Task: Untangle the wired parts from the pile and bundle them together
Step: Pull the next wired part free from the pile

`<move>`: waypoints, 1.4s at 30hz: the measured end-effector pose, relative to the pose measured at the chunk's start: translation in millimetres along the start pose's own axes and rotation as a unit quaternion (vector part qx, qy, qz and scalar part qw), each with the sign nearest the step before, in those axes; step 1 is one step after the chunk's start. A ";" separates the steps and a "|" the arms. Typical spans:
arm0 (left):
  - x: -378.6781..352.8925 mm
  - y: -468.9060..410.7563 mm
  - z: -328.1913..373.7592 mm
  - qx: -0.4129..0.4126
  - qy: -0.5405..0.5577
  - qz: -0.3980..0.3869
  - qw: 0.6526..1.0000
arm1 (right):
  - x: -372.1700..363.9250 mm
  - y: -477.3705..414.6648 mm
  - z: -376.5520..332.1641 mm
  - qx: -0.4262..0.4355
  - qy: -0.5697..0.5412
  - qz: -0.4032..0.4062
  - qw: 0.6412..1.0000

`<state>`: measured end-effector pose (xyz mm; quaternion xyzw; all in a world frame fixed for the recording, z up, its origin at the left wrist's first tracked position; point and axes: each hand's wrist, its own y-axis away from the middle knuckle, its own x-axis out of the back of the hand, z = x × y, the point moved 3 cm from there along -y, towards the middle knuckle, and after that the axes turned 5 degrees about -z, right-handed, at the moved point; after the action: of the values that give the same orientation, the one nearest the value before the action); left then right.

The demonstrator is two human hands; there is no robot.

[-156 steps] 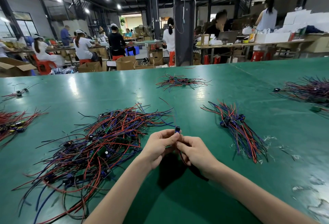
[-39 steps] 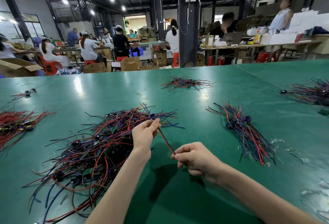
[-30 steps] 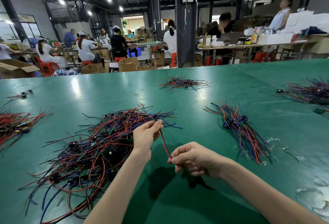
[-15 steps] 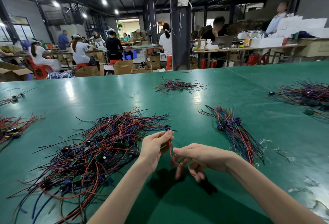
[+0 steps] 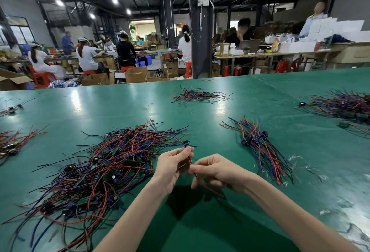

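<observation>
On the green counter (image 5: 200, 231), the big tangled pile (image 5: 104, 167) of red, blue and black leads with small circuit pieces is the landmark. Just right of the pile's near edge, both hands are raised a little above the surface. The left grip (image 5: 172, 168) pinches one wired part (image 5: 186, 144) between thumb and fingertips, just under its small dark-blue component, which stands up clear of the pile's right fringe. The right grip (image 5: 218, 171), touching or almost touching the left, has its fingers curled and pinches the same part's red lead (image 5: 206, 186) lower down; the lead's free end trails out beneath that hand. Well to the right of the pile lies a combed bundle (image 5: 260, 151) of like parts, their leads roughly side by side. Beyond the pile sits a smaller loose heap (image 5: 198, 96).
</observation>
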<state>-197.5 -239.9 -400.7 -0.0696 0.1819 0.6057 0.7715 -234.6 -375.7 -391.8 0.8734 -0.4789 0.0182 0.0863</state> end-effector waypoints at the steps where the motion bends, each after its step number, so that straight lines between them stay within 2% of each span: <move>1: -0.1 0.3 -1.0 0.000 -0.008 -0.002 1.000 | -1.3 -1.9 2.2 0.002 -0.012 0.019 1.000; 5: -0.5 -1.1 -4.3 -0.001 -0.012 0.003 1.000 | -2.8 -5.6 6.1 -0.003 -0.066 0.073 0.995; 8: -1.7 -3.2 -5.5 0.008 0.009 -0.010 1.000 | 13.4 -5.3 -1.6 0.024 -0.055 0.158 0.986; 13: -2.0 -3.8 -7.0 0.027 0.010 -0.031 0.999 | 75.4 8.6 -15.8 0.081 -0.018 0.332 0.939; 16: -1.4 -3.5 -7.1 0.031 0.005 -0.035 0.999 | 107.8 18.4 -5.0 0.047 0.004 0.391 0.919; 19: -1.3 -3.6 -7.4 0.031 -0.006 -0.037 0.999 | 126.1 29.0 11.4 -0.045 0.084 0.419 0.903; 24: 0.1 -2.9 -6.3 0.031 -0.013 -0.040 0.999 | 138.3 43.5 17.0 -0.182 0.227 0.433 0.853; 28: 1.8 -3.0 -5.6 0.033 -0.013 -0.042 0.998 | 134.8 43.9 17.1 -0.236 0.221 0.386 0.864; 31: 2.8 -3.6 -6.1 0.034 -0.020 -0.044 0.998 | 133.3 45.1 16.5 -0.248 0.236 0.380 0.859; 34: 2.8 -4.3 -6.7 0.035 -0.027 -0.046 0.998 | 134.5 44.6 14.3 -0.204 0.253 0.401 0.856; 40: 2.9 -3.9 -6.9 0.036 -0.029 -0.047 0.998 | 141.5 39.4 3.1 0.038 0.215 0.473 0.854; 42: 3.4 -3.8 -6.9 0.036 -0.029 -0.047 0.998 | 145.6 41.7 2.4 0.080 0.213 0.495 0.839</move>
<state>-194.6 -240.0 -408.8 -0.0326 0.1774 0.5633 0.8063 -191.0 -519.4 -371.9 0.4982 -0.8144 0.2819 0.0956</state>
